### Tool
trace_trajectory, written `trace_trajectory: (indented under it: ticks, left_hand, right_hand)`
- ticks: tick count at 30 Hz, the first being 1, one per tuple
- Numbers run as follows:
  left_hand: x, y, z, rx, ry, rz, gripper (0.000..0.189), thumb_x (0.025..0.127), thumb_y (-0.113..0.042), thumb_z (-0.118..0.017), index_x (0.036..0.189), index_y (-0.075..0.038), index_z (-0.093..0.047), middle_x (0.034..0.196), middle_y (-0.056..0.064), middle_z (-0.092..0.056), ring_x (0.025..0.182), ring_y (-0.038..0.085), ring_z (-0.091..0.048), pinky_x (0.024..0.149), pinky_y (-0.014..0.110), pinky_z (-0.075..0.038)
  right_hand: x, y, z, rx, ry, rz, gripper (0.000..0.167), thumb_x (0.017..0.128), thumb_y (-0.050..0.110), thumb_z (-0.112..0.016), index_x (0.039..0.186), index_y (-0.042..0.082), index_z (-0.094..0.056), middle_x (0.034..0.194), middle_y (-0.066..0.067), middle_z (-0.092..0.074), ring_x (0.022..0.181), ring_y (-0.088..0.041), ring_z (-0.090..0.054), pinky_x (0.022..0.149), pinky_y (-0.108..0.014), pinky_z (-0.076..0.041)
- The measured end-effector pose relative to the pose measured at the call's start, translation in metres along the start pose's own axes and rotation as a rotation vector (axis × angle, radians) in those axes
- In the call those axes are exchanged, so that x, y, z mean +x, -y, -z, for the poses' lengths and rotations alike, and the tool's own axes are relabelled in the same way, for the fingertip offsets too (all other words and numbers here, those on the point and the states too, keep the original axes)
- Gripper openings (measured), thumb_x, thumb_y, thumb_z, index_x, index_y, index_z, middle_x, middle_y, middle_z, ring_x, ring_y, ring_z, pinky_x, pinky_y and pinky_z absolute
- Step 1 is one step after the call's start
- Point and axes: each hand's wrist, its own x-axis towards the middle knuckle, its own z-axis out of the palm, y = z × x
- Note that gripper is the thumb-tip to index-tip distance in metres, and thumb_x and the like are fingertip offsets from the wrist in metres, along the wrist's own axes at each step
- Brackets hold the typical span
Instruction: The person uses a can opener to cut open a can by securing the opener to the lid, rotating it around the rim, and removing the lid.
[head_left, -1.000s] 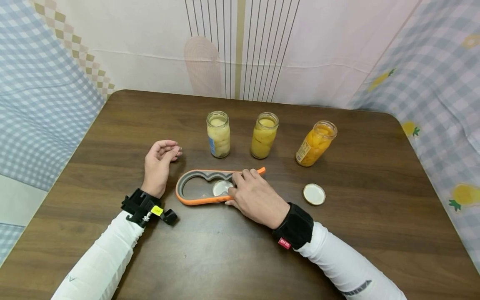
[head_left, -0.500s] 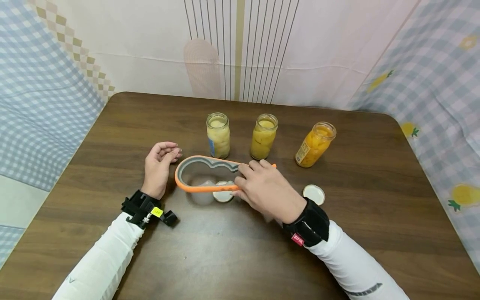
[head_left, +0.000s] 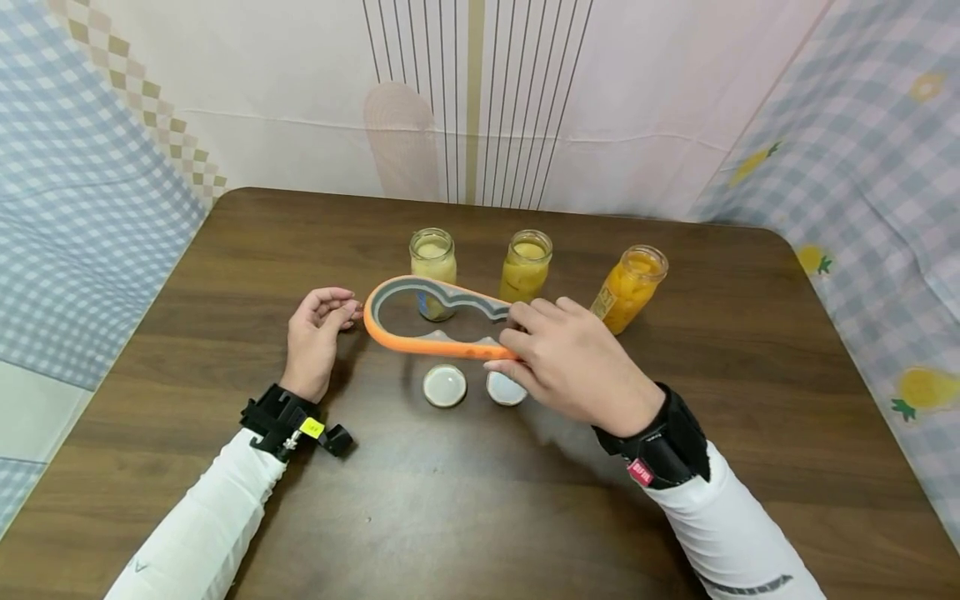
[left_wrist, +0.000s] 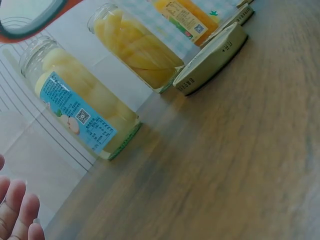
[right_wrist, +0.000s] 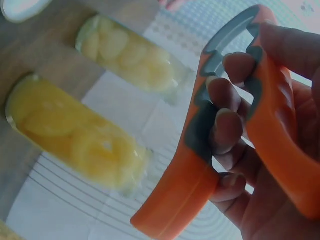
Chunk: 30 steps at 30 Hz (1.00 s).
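Note:
My right hand (head_left: 577,362) grips an orange and grey jar opener (head_left: 408,344) by its handles and holds it raised over the table. In the right wrist view the fingertips reach through the opener's gap and the thumb presses the other handle. My left hand (head_left: 313,342) lies at the left, fingers loosely curled, holding nothing, its fingertips close to the opener's rounded end in the head view. Behind stand three lidless glass jars: pale fruit with a blue label (left_wrist: 82,117), yellow fruit (head_left: 525,273) and orange fruit (head_left: 636,290), the last partly hidden by my right hand.
Two white-faced lids, a left one (head_left: 445,386) and a right one (head_left: 505,389), lie on the brown wooden table (head_left: 390,517) below the opener. A patterned cloth (head_left: 292,100) hangs behind the table's far edge, with checked cloth (head_left: 862,167) at the right.
My right hand has lifted the jar opener off the table and moved it back and to the right. The lid beneath the hand now shows; the far right lid is hidden. My left hand stays put.

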Motion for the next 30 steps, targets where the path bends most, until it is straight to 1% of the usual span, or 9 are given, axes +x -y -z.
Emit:
trace_trajectory:
  ticks: [3, 6, 10, 17, 20, 23, 27, 30]
  left_hand:
    - [0.0, 0.0, 0.0, -0.008, 0.005, 0.002, 0.01, 0.1, -0.004, -0.059, 0.11, -0.006, -0.061, 0.095, -0.004, -0.067, 0.086, 0.009, -0.067, 0.077, 0.019, -0.052]
    - [0.0, 0.0, -0.001, -0.013, 0.007, 0.005, 0.009, 0.1, -0.003, -0.059, 0.109, -0.006, -0.061, 0.093, -0.005, -0.068, 0.084, 0.008, -0.068, 0.077, 0.02, -0.052]
    - [0.0, 0.0, -0.002, -0.008, 0.003, 0.002, 0.008, 0.1, -0.004, -0.06, 0.107, -0.006, -0.062, 0.091, -0.006, -0.07, 0.082, 0.006, -0.068, 0.076, 0.021, -0.053]
    - [0.0, 0.0, -0.002, -0.013, 0.01, -0.004, 0.008, 0.1, -0.005, -0.061, 0.109, -0.004, -0.062, 0.092, -0.005, -0.069, 0.083, 0.007, -0.068, 0.077, 0.022, -0.053]
    - [0.0, 0.0, -0.002, -0.008, 0.015, -0.007, 0.009, 0.1, -0.006, -0.06, 0.109, -0.004, -0.061, 0.093, -0.005, -0.069, 0.083, 0.007, -0.068, 0.077, 0.022, -0.052]
    - [0.0, 0.001, -0.002, -0.005, 0.015, -0.006, 0.009, 0.101, -0.005, -0.06, 0.109, -0.004, -0.061, 0.093, -0.005, -0.068, 0.084, 0.007, -0.068, 0.077, 0.022, -0.052]
    - [0.0, 0.002, -0.002, -0.01, 0.012, -0.001, 0.008, 0.1, -0.004, -0.06, 0.109, -0.004, -0.062, 0.092, -0.005, -0.069, 0.083, 0.006, -0.068, 0.077, 0.021, -0.052]
    - [0.0, 0.001, -0.002, -0.008, 0.011, 0.0, 0.009, 0.1, -0.004, -0.06, 0.108, -0.004, -0.062, 0.092, -0.005, -0.068, 0.082, 0.006, -0.068, 0.076, 0.021, -0.052]
  right_hand:
    - [-0.003, -0.004, 0.008, 0.01, -0.021, -0.017, 0.031, 0.097, 0.043, -0.067, 0.086, 0.014, -0.068, 0.088, 0.0, -0.057, 0.077, -0.019, -0.053, 0.069, -0.033, -0.041]
    - [-0.005, -0.01, 0.015, 0.012, -0.045, -0.034, 0.031, 0.096, 0.043, -0.067, 0.085, 0.013, -0.068, 0.088, -0.001, -0.056, 0.076, -0.021, -0.053, 0.068, -0.034, -0.041]
    - [-0.009, -0.021, 0.022, 0.018, -0.067, -0.069, 0.03, 0.095, 0.04, -0.069, 0.085, 0.012, -0.068, 0.088, -0.002, -0.056, 0.078, -0.023, -0.053, 0.07, -0.037, -0.042]
    - [-0.019, -0.044, 0.035, 0.026, -0.105, -0.187, 0.03, 0.092, 0.035, -0.073, 0.082, 0.007, -0.067, 0.089, -0.006, -0.059, 0.079, -0.026, -0.054, 0.073, -0.041, -0.041]
    - [-0.024, -0.051, 0.041, 0.017, -0.093, -0.246, 0.03, 0.091, 0.034, -0.075, 0.084, 0.005, -0.068, 0.089, -0.007, -0.06, 0.08, -0.027, -0.055, 0.073, -0.042, -0.04]
    - [-0.029, -0.058, 0.045, -0.002, -0.066, -0.297, 0.031, 0.091, 0.033, -0.076, 0.09, 0.002, -0.07, 0.092, -0.009, -0.061, 0.081, -0.028, -0.055, 0.073, -0.043, -0.04]
    - [-0.035, -0.066, 0.05, -0.014, -0.045, -0.353, 0.032, 0.092, 0.029, -0.075, 0.098, -0.002, -0.071, 0.096, -0.013, -0.063, 0.085, -0.034, -0.057, 0.077, -0.047, -0.043]
    - [-0.039, -0.073, 0.052, -0.01, -0.035, -0.402, 0.03, 0.094, 0.026, -0.074, 0.1, -0.003, -0.071, 0.099, -0.015, -0.064, 0.089, -0.037, -0.058, 0.079, -0.049, -0.042]
